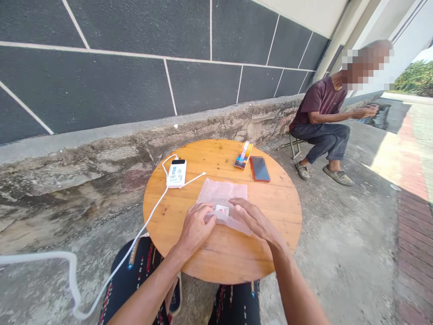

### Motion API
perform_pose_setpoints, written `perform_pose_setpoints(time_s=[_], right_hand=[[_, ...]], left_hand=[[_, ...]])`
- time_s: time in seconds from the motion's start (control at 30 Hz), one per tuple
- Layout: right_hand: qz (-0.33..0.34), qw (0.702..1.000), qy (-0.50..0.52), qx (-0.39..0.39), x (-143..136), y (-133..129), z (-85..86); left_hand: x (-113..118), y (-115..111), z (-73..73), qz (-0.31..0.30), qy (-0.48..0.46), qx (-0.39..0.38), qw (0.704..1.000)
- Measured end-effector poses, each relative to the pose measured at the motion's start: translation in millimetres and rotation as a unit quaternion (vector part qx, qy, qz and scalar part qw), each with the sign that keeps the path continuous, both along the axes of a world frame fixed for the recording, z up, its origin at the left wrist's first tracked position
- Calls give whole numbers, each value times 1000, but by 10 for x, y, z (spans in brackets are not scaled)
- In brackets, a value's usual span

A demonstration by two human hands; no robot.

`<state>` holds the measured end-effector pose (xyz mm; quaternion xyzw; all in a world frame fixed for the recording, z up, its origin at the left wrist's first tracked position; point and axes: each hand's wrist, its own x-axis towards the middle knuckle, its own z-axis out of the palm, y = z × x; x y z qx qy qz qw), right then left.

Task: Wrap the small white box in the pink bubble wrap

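A sheet of pinkish bubble wrap (pixel 223 190) lies on the round wooden table in front of me. On its near part sits a small white box (pixel 222 210) with red print. My left hand (pixel 199 223) rests at the left edge of the wrap, its thumb apart from the bent fingers, beside the box. On the other side, my right hand (pixel 252 219) reaches over the wrap with fingers stretched out and open. The near right part of the wrap is partly covered by this hand.
On the wooden table (pixel 284 212) stand a white power bank (pixel 177 174) with cables at the left, and a tape roll (pixel 244 153) beside a dark, red-edged phone (pixel 260 169) at the back. A white cable (pixel 149 219) hangs over the left edge. A seated person (pixel 321 108) is at the right.
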<state>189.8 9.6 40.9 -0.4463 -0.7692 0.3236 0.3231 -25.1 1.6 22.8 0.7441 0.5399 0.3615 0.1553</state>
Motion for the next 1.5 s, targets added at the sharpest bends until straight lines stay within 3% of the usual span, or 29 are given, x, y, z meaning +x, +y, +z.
perform_pose_setpoints(time_s=[0.17, 0.43, 0.63, 0.8, 0.87, 1.0, 1.1, 1.27, 1.5], right_hand=[[-56, 998, -25, -6, 140, -155, 11], [-193, 981, 12, 2, 43, -25, -351], [-244, 969, -5, 29, 2, 35, -566], [-274, 961, -20, 23, -34, 23, -605], [-284, 957, -33, 56, -38, -12, -580], [-321, 918, -83, 219, -81, -208, -420], [-268, 913, -122, 281, -191, -377, -267], [-98, 943, -161, 276, -430, -353, -229], [-31, 938, -216, 270, -472, -77, -274]], left_hand=[[9, 85, 38, 5, 7, -29, 1000], [22, 229, 119, 6, -28, -96, 995], [61, 274, 39, 9, -53, -127, 990], [57, 279, -39, 5, -100, -138, 985], [44, 276, -66, 6, -114, -143, 983], [24, 269, -99, 18, -128, -143, 981], [24, 266, -96, 21, -124, -140, 982], [42, 259, -82, 23, -120, -135, 983], [17, 260, -92, 26, -136, -146, 979]])
